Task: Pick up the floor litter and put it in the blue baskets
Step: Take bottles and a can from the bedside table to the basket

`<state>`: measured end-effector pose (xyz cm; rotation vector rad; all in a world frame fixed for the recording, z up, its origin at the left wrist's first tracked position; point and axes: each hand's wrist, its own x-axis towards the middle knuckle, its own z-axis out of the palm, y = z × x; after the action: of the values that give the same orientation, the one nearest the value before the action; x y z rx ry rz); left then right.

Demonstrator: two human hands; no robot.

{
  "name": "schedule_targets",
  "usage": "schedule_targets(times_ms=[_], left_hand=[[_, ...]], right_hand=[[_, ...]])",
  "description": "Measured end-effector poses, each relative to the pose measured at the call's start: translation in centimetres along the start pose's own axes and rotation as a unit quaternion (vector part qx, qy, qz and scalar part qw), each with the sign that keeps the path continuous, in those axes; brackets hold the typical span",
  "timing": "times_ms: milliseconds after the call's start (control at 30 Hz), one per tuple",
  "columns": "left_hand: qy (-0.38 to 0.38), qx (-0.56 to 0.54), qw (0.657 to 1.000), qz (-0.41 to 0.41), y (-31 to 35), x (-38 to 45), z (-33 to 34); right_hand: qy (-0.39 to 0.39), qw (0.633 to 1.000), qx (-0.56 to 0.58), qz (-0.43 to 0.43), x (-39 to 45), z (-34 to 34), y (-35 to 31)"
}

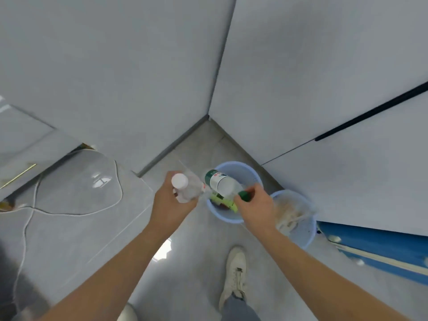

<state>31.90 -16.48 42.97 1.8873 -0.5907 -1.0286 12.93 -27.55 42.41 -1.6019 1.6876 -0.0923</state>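
- Head view, centre of the frame: the left hand has its fingers curled round a clear plastic bottle with a white cap. The cap points toward the camera and the body slants away to the right, toward the baskets.
- Just right of centre, the right hand grips a second bottle, clear with a green label and green cap, with thumb and fingers closed at the cap end. Its base points to the upper left, and it hangs over the opening of the nearer blue basket.
- That blue basket stands on the floor in the corner where two pale walls meet. Inside it, below the bottles, lies yellow-green litter with something dark red beside it; what these pieces are cannot be told.
- A second blue basket stands just to the right of the first, partly behind the right wrist. It holds pale, crumpled stuff, blurred.
- Lower right: a blue box with a pale strip lies against the wall, near the second basket.
- Bottom centre: a white shoe on the grey tiled floor.
- Left side: a thin white cable trails across the floor tiles.
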Motion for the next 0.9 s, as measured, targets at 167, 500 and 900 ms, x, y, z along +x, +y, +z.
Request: schedule_targets(times_ms=[167,500,900], left_hand=[[-0.055,0.15,0.986,0.043,-3.8,4.6,10.5],[-0.157,0.405,0.884,0.174,-10.3,11.0,19.1],[-0.214,0.508,0.818,0.166,-11.7,11.0,19.5]], right_hand=[[0.017,0.999,-0.039,0.012,7.8,-1.9,6.4],[-0.042,0.99,-0.126,-0.051,16.3,1.8,12.3],[-0.082,0.978,-0.17,-0.088,15.0,1.5,11.5]])
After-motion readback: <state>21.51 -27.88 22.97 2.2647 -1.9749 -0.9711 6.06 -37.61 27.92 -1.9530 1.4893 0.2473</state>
